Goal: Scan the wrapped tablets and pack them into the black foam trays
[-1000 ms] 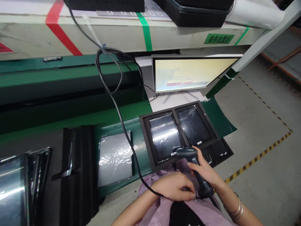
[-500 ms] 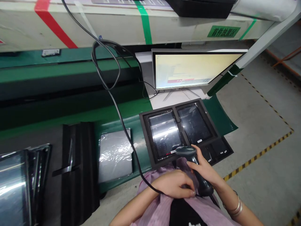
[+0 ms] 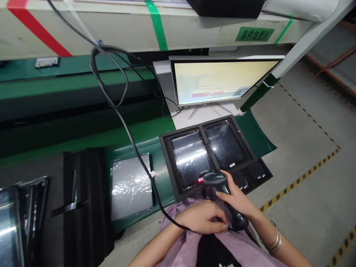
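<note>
Nearest to me, my left hand [image 3: 204, 220] lies curled on my lilac cloth smock [image 3: 183, 243], just beside the butt of the dark grey pistol-shaped plastic barcode scanner [image 3: 219, 185]. I cannot tell whether that grip pinches anything or merely rests. My right hand [image 3: 239, 202], with silver metal bangles [image 3: 274, 241] on the wrist, has its grip closed round the scanner's handle. The scanner's head hangs over the near edge of the shallow black foam tray [image 3: 178, 193] on the green-matted surface [image 3: 155, 133].

A short red scan line [image 3: 198, 181] falls at the near edge of the left glossy black tablet [image 3: 190, 157]. The right glossy black tablet [image 3: 225, 142] lies in the next compartment, with a small white label near its front.

The thick black rubber cable [image 3: 130, 141] runs from under my left hand across the surface and loops upward. To its left lie a flat silver slab in clear film [image 3: 130, 181] and a stack of black moulded trays [image 3: 83, 193]. Farthest off stands the white-framed flat monitor [image 3: 219, 81], showing a pale yellow page with a red bar.

As I judge it, the risks are these. The scanner head is close above the tablet, so a dip of my wrist could knock the glass. Glare on the glossy face could spoil a read. The slack cable could catch the slab's corner and drag it.
</note>
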Demonstrator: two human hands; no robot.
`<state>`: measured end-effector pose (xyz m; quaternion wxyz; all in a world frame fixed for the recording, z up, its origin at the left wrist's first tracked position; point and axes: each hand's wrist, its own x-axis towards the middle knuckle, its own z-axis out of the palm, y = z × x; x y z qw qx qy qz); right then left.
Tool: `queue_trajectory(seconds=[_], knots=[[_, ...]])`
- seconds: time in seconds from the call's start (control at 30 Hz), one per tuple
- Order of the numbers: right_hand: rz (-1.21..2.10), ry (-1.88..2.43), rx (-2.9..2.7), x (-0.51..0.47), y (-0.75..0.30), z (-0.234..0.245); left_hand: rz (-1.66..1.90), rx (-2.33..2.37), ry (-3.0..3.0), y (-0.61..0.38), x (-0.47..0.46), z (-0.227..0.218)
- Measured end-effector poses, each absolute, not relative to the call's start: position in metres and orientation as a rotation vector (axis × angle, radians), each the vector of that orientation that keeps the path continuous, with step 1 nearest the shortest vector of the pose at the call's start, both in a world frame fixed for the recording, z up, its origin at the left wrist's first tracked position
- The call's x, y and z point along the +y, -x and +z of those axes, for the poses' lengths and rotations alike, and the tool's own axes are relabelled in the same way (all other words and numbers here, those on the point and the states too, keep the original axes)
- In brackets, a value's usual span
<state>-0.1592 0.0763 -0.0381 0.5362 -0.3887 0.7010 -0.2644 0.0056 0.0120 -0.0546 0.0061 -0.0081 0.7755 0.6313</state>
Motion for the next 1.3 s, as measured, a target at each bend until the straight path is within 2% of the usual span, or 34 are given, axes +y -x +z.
queue_trajectory(seconds=[0.63, 1.3], knots=[[-0.684, 1.059, 1.639, 0.080, 0.160, -0.052, 1.957, 2.315, 0.099, -0.003, 0.010, -0.049], [-0.720, 1.019, 1.670, 0.083, 0.162, -0.053, 1.863, 2.254, 0.112, 0.007, 0.006, -0.040]])
